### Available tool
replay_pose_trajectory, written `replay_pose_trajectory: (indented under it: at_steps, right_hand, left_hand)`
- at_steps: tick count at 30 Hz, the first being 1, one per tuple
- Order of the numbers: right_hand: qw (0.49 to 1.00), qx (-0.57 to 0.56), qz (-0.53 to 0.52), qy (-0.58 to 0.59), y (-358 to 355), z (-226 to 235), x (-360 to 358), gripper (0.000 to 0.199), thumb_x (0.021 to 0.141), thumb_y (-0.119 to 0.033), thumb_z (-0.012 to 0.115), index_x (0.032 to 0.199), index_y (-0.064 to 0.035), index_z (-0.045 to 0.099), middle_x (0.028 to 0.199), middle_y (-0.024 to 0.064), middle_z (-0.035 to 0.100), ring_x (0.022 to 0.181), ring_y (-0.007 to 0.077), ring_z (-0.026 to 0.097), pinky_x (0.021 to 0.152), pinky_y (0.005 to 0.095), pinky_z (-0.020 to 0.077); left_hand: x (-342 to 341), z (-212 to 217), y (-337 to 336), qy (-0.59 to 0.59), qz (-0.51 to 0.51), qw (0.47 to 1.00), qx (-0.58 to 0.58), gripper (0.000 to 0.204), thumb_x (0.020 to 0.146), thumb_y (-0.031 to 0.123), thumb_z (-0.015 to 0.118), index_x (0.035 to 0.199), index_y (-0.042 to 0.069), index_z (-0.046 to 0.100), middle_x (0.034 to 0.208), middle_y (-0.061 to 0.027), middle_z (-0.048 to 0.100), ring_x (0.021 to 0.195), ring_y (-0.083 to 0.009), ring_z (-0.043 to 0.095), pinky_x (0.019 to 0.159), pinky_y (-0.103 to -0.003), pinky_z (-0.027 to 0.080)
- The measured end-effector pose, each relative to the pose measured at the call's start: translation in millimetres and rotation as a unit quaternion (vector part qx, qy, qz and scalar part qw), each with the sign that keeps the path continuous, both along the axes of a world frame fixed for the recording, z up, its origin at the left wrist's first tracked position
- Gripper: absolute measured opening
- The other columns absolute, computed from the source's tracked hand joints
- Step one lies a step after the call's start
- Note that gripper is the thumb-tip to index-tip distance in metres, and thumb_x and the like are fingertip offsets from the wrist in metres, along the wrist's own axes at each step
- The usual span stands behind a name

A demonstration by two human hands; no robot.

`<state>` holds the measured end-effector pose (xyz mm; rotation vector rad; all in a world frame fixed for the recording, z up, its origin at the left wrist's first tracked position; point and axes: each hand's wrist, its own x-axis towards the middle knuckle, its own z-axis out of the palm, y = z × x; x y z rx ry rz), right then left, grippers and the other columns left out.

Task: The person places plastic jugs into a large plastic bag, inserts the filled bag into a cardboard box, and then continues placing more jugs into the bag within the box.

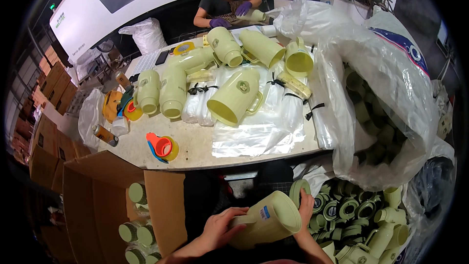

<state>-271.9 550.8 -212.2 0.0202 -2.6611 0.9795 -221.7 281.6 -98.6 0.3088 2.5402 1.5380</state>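
Over my lap lies a pale green thermos jug body (266, 227), tilted with its wide round end to the right and a small blue-and-white sticker on its side. My left hand (224, 227) is closed around its handle side. In my right hand (306, 209), beside the wide end, is a ridged round green cap (299, 191), gripped by its edge. The cap stands apart from the jug's rim or just touches it; I cannot tell which. On the table ahead, another green jug body (237, 97) rests on a stack of clear plastic bags (259, 142).
Several green jugs (173, 90) lie across the table (195, 151). An orange tape dispenser (161, 144) sits near its front edge. Left is a cardboard box (166, 205) with wrapped jugs; right, a pile of green parts (349, 210) below a large plastic bag (337, 112). Opposite, a purple-gloved person (220, 2) works.
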Motion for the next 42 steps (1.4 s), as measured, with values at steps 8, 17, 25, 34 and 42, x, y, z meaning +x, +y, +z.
replay_pose_trajectory:
  at_steps: [8,17,25,34,42]
  right_hand:
    - [1.000,0.017,-0.004,0.011,2,-5,0,0.070,0.081,-0.040,0.073,0.135,-0.0006,0.053,0.101,0.0170,0.052,0.102,0.0378,0.049,0.091,0.0453,0.0408]
    - [1.000,0.019,-0.001,0.024,0,-4,-2,0.064,0.085,-0.037,0.070,0.135,0.0000,0.052,0.100,0.0172,0.052,0.100,0.0377,0.049,0.090,0.0460,0.0406]
    - [1.000,-0.001,-0.002,0.005,1,-1,-3,0.059,0.087,-0.030,0.067,0.136,-0.0001,0.052,0.101,0.0179,0.052,0.099,0.0376,0.049,0.090,0.0461,0.0404]
    - [1.000,-0.023,0.009,-0.008,6,-7,-1,0.054,0.090,-0.027,0.063,0.135,0.0011,0.052,0.101,0.0195,0.051,0.098,0.0394,0.048,0.090,0.0474,0.0397]
    - [0.895,-0.419,0.025,-0.150,51,-12,-26,0.041,0.097,-0.022,0.062,0.128,0.0043,0.061,0.117,0.0104,0.065,0.108,0.0166,0.057,0.094,0.0311,0.0449]
  left_hand:
    - [2,-2,9,0.012,0.034,0.999,-0.007,0.038,0.088,0.005,0.062,0.125,0.003,0.056,0.137,-0.0168,0.060,0.117,-0.0345,0.064,0.094,-0.038,0.054]
    - [4,-10,4,0.001,0.025,1.000,0.016,0.042,0.089,0.007,0.064,0.129,0.006,0.054,0.137,-0.0128,0.061,0.113,-0.0352,0.065,0.088,-0.038,0.057]
    - [3,-12,5,0.017,0.026,0.999,0.023,0.041,0.089,0.006,0.064,0.129,0.006,0.055,0.138,-0.0134,0.060,0.113,-0.0353,0.066,0.088,-0.038,0.057]
    - [5,-13,3,0.005,0.026,0.999,0.022,0.040,0.089,0.004,0.063,0.128,0.006,0.056,0.137,-0.0135,0.061,0.114,-0.0348,0.065,0.090,-0.038,0.057]
    - [10,-7,2,-0.017,0.037,0.998,0.041,0.039,0.089,0.000,0.058,0.128,0.004,0.056,0.140,-0.0171,0.059,0.120,-0.0334,0.063,0.098,-0.037,0.052]
